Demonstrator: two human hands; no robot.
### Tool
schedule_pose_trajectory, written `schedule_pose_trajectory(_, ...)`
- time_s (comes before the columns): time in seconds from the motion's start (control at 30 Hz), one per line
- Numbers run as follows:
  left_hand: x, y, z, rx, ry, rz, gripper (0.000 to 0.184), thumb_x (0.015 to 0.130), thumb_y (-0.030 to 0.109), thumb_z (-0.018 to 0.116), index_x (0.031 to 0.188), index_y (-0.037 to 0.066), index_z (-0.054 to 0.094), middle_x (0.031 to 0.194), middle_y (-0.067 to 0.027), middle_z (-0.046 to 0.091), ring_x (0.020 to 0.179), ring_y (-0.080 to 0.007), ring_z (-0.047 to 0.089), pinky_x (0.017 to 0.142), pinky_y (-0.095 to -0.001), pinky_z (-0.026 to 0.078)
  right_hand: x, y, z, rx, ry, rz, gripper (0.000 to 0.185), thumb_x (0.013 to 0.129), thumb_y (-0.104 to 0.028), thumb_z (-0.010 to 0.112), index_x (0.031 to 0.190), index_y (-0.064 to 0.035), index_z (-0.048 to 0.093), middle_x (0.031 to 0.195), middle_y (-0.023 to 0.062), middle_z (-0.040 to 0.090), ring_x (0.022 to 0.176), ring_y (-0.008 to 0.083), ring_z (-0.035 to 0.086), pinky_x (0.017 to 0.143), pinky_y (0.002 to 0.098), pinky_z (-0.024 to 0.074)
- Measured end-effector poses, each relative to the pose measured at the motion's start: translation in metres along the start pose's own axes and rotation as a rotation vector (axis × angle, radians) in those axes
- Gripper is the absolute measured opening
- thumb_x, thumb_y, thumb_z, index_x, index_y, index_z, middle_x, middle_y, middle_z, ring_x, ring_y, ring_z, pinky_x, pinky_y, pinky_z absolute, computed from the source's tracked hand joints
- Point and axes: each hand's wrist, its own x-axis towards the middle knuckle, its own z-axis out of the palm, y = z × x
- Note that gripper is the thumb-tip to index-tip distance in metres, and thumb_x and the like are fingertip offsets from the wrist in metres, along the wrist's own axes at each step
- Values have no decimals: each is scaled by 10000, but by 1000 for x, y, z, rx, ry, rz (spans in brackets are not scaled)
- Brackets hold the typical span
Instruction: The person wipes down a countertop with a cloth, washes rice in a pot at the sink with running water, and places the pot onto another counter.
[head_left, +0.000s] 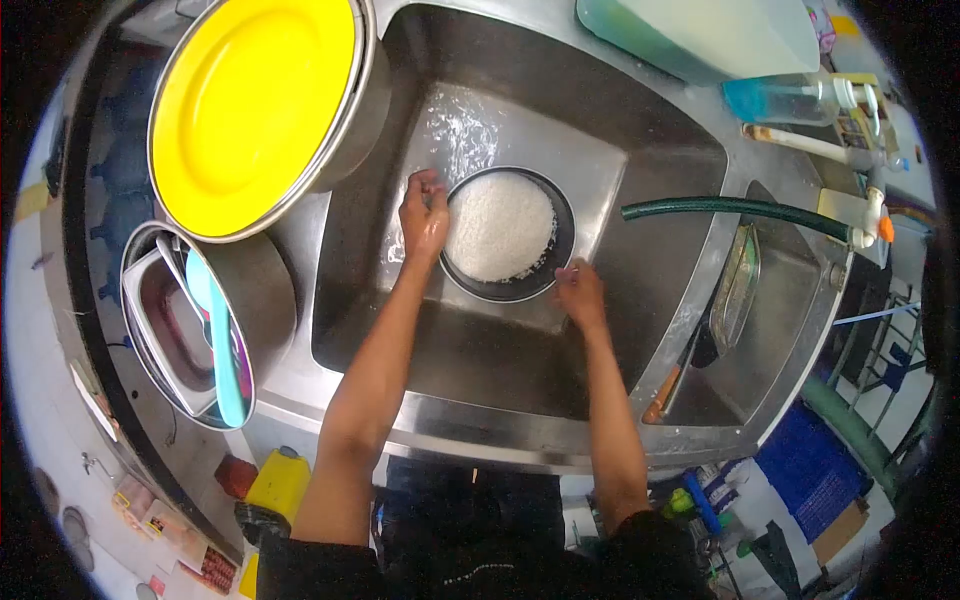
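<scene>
White rice grains (498, 228) lie heaped in a round dark metal pot (510, 291) on the floor of the steel sink. To its left, my left hand (424, 218) looks wet, its fingers loosely curled and apart, close to the rim. My right hand (582, 292) is at the lower right of the rim, fingers bent toward the pot with nothing visible in them. Whether its fingertips touch the rim I cannot make out. Wet streaks shine on the sink floor (455, 125) above the pot.
A green hose (735, 205) reaches over the sink's right wall. On the left stand a large pot topped by a yellow basin (262, 100) and a pot (268, 290) of utensils. A wood-handled tool (660, 395) lies in the side basin. A greenish tub (700, 40) stands behind.
</scene>
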Motion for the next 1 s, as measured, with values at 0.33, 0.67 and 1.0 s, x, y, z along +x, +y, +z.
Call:
schedule_pose_trajectory(0.33, 3, -17, -2, -86, -115, -67, 194, 813, 63, 544, 1001, 73, 589, 760, -37, 592, 599, -118, 519, 562, -272, 426, -49, -179, -244, -94, 1491, -726, 346, 913, -243, 552, 1080, 60, 546, 1053, 117, 557, 1002, 204, 522, 900, 321, 413)
schedule_pose_trajectory(0.67, 8, -22, -8, -40, -74, -44, 253, 806, -55, 462, 982, 69, 593, 812, -47, 582, 762, -146, 548, 716, -264, 440, -1, -187, -291, 269, 1283, -686, 401, 897, -276, 583, 1120, 57, 581, 1063, 125, 613, 906, 151, 594, 763, 263, 471)
schedule_pose_trajectory(1.0, 7, -38, -6, -85, -133, -134, 177, 822, 4, 498, 962, 49, 595, 818, -54, 598, 775, -140, 548, 730, -262, 428, -12, -188, -315, -118, 1343, -369, 365, 819, -269, 669, 1002, 46, 658, 875, 77, 678, 775, 113, 617, 683, 234, 465)
